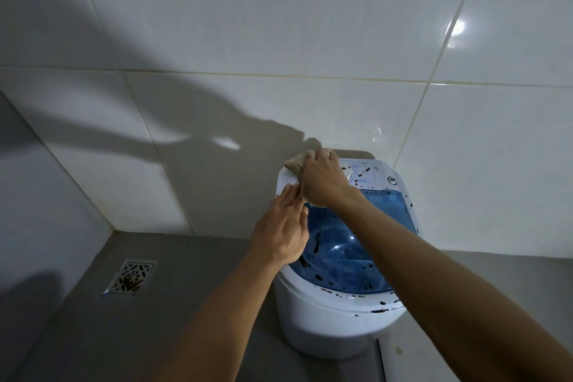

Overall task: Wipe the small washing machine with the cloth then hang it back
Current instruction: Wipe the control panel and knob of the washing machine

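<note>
A small white washing machine (325, 316) with a see-through blue lid (350, 245) stands on the grey floor against the tiled wall. Dark flecks dot its rim and its control panel (372, 175). My right hand (322, 178) is closed on a beige cloth (296, 163) and presses it onto the machine's back left top corner. My left hand (283, 226) rests on the machine's left rim, fingers stretched forward and touching the cloth's lower edge. Most of the cloth is hidden under my right hand.
White wall tiles (279, 25) rise right behind the machine. A square metal floor drain (131, 276) sits in the grey floor to the left. A side wall (37, 195) closes the corner at far left.
</note>
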Tool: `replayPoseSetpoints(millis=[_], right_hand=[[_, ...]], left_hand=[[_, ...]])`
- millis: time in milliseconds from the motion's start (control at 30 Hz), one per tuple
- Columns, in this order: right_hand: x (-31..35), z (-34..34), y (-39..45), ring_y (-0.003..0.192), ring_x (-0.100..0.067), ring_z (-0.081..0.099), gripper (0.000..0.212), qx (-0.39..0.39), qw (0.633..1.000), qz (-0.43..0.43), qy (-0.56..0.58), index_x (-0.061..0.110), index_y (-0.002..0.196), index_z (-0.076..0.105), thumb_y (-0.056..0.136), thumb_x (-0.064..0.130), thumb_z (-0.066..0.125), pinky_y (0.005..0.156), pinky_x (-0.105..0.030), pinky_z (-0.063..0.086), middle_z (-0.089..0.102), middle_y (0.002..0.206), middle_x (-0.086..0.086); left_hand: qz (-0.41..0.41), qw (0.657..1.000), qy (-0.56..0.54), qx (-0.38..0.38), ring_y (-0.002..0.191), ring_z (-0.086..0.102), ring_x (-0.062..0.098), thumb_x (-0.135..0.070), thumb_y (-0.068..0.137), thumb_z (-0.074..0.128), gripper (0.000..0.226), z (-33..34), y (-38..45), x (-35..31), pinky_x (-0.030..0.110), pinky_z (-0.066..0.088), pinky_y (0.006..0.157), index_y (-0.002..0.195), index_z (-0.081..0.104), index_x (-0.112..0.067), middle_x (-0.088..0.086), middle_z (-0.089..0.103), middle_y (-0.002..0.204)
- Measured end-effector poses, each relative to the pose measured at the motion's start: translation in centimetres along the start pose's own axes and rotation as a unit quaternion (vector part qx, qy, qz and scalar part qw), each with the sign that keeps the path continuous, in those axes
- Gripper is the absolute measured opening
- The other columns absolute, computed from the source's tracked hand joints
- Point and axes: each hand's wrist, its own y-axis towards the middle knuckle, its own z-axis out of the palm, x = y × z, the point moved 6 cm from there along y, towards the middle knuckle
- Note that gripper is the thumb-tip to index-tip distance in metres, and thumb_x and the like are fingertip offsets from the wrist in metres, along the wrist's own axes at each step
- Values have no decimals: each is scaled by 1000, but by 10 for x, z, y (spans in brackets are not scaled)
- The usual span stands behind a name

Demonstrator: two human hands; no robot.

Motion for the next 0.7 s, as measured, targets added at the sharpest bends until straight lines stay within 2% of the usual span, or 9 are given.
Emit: replayPoseSetpoints(millis=[67,133,233,367,433,500,567,633,700], right_hand=[[5,9,-13,125,-37,38,40,-11,1000,3,18,12,130,60,90,17,55,107,-50,35,53,126,-14],[2,10,-12,128,-36,37,32,-2,998,19,64,2,120,61,90,12,55,110,-49,34,53,126,-16],[-10,4,8,130,-39,36,42,-12,995,39,96,3,129,55,90,14,59,114,-47,29,48,132,-18],[-19,2,27,125,-41,45,36,3,988,72,138,4,126,56,90,8,55,105,-47,40,54,131,-19],[-13,4,22,123,-36,50,30,-8,987,39,154,4,120,59,91,7,54,101,-46,44,58,128,-17],[-6,12,8,128,-32,46,31,-20,987,-9,162,6,121,58,91,6,54,103,-48,44,54,132,-13],[1,19,-3,136,-31,39,40,-21,987,-63,144,8,130,55,90,7,53,111,-48,37,49,141,-12],[0,17,3,137,-30,38,40,-24,989,-86,121,12,132,54,92,12,54,117,-45,28,50,140,-9],[0,9,20,132,-28,45,37,-15,991,-86,106,18,131,57,95,17,54,114,-43,30,54,135,-5]], left_hand=[[5,1000,-17,3,147,13,10,-22,101,30,49,-4,1,-2,29,18,119,150,26,-19,-3,21,159],[8,1000,-12,7,147,12,10,-22,101,31,50,-3,2,-2,28,16,119,150,24,-18,-2,19,160],[6,1000,11,1,147,15,13,-26,101,28,49,1,0,2,31,17,120,149,29,-13,3,24,159],[5,1000,21,-3,147,16,15,-24,101,28,49,2,0,3,29,14,121,147,33,-7,8,26,158],[2,1000,15,-6,147,16,14,-25,101,28,49,0,-1,2,29,14,121,147,33,-8,6,26,158],[3,1000,7,-7,147,16,13,-25,101,29,49,-2,0,1,28,14,120,148,31,-11,4,25,158],[7,1000,2,-15,146,17,13,-24,101,30,49,-4,0,-1,26,15,119,149,29,-13,3,25,158],[10,1000,8,-21,146,18,13,-24,101,30,49,-5,-1,-2,24,13,118,148,32,-12,3,26,158],[11,1000,16,-24,147,18,14,-24,101,30,48,-5,-1,-1,22,10,116,146,35,-9,5,28,157]])
